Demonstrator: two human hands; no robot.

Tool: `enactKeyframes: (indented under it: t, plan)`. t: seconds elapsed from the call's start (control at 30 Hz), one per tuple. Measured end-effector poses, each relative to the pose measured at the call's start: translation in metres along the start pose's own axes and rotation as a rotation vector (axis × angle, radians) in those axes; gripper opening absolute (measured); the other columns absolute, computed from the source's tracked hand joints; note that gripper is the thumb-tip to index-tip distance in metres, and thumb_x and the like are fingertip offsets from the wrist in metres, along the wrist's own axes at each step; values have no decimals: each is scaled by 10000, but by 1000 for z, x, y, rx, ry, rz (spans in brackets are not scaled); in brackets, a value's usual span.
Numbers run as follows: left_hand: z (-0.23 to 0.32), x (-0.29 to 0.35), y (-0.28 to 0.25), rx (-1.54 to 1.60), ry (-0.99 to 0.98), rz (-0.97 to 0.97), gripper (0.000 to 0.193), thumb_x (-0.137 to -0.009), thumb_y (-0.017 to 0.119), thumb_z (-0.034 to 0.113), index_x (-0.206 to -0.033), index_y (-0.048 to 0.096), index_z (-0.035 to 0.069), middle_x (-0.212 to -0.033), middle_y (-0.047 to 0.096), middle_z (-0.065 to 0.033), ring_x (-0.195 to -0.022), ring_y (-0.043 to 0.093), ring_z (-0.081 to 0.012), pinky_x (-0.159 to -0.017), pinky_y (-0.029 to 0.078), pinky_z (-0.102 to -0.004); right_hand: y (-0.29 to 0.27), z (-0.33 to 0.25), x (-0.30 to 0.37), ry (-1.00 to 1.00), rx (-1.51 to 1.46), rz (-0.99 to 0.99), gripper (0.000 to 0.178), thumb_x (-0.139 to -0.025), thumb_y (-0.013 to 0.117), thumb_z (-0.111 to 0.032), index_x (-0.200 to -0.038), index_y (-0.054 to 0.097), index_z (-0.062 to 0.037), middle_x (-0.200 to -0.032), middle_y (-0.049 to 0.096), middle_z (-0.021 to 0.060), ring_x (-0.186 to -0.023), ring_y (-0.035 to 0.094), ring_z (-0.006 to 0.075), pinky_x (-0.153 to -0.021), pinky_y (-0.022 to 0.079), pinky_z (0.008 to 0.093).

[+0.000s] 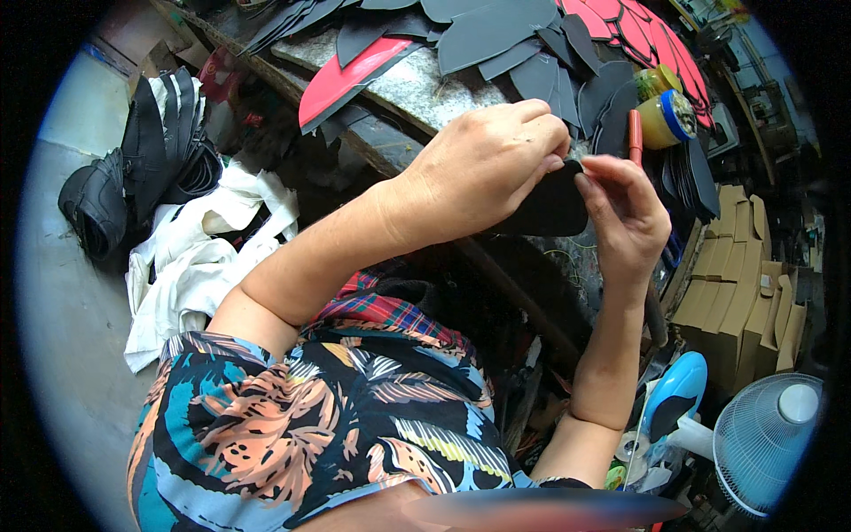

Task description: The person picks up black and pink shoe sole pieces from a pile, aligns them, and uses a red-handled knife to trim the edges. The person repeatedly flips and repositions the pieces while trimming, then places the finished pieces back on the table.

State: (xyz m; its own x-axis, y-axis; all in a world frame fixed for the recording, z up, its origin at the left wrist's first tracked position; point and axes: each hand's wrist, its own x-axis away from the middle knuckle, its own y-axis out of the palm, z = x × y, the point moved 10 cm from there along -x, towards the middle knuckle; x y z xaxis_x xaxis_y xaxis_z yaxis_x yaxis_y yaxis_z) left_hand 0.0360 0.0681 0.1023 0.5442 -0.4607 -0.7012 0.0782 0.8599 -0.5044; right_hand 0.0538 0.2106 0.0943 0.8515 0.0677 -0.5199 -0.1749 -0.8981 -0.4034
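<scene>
A flat black piece with a rounded edge (557, 206) hangs between my hands, above the near edge of the worktable (399, 97). My left hand (483, 168) is closed in a pinch at its upper edge, the fingertips partly hidden behind the knuckles. At the piece's upper right corner, the thumb and forefinger of my right hand (628, 206) pinch together, its other fingers curled. Just beyond lie many overlapping black cut pieces (487, 35). A pinkish-red piece with a black border (350, 84) rests on the table to the left.
More red pieces (643, 35) spread at the far right, near a blue-rimmed jar (665, 120) and an upright red stick (635, 137). Stacked cardboard (731, 284) and a fan (769, 443) stand right. Black bundled parts (133, 168) and white cloth (208, 239) sit left.
</scene>
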Motion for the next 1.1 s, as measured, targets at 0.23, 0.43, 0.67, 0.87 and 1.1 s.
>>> enactKeyframes:
  t: [0.23, 0.43, 0.67, 0.87, 1.1]
  plan:
    - [-2, 5, 3, -15, -1, 7, 134, -847, 662, 62, -952, 603, 4, -894, 602, -147, -810, 622, -334, -703, 507, -397, 5, 14, 4, 121, -66, -10, 134, -835, 745, 15, -960, 699, 17, -860, 687, 31, -768, 634, 69, -720, 520, 212]
    - [-2, 10, 1, -15, -5, 18, 115, -825, 680, 84, -895, 622, 13, -857, 604, -128, -798, 626, -324, -696, 512, -398, 7, 3, 3, -2, 92, -47, 110, -832, 746, 3, -922, 689, 29, -820, 678, 61, -730, 637, 101, -689, 518, 231]
    - [9, 14, 3, -110, 62, 38, 105, -823, 699, 56, -882, 626, 10, -815, 599, -126, -732, 615, -323, -647, 503, -370, 22, 1, 0, -91, 158, -224, 112, -836, 724, -16, -910, 648, 22, -789, 609, 94, -670, 576, 157, -615, 469, 274]
    - [-2, 14, 3, -134, -31, 25, 99, -850, 683, 91, -879, 620, 20, -811, 603, -120, -741, 619, -318, -652, 502, -376, 23, 17, 2, 38, 82, -192, 131, -828, 735, -17, -927, 653, 13, -826, 625, 71, -696, 585, 139, -655, 485, 259]
    - [2, 14, 0, -108, -3, 28, 99, -852, 682, 92, -870, 614, 22, -813, 607, -119, -747, 623, -314, -655, 503, -375, 22, 7, 0, -123, 1, -156, 179, -799, 761, 0, -954, 672, 8, -859, 641, 70, -731, 613, 138, -670, 504, 248]
